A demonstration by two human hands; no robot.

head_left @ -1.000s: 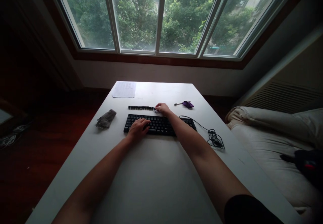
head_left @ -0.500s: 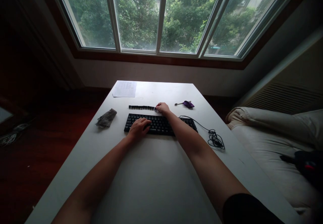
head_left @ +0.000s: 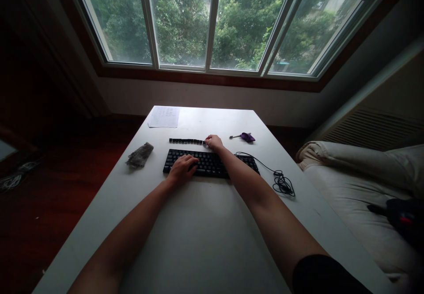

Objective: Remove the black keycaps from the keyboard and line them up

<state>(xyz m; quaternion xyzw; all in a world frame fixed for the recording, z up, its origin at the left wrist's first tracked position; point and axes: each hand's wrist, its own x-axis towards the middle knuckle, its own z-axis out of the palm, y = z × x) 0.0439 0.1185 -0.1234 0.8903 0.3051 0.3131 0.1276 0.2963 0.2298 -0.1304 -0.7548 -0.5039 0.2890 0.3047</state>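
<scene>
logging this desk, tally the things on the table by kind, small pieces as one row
Keyboard: 1
Row of small black pieces: 1
Paper: 1
Crumpled grey item: 1
Coiled cable: 1
Purple item with brush-like stick: 1
Total: 6

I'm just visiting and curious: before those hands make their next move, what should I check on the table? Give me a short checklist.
1. Left hand on the left part of the keyboard: ok.
2. Keyboard lying on the table: ok.
3. Right hand at the right end of the row of small black pieces: ok.
4. Something held in the right hand's fingertips: cannot tell, too small to make out.
5. Whole keyboard in plain sight: not ok; the left hand and right forearm cover parts of it.
6. Coiled part of the cord apart from both arms: ok.
</scene>
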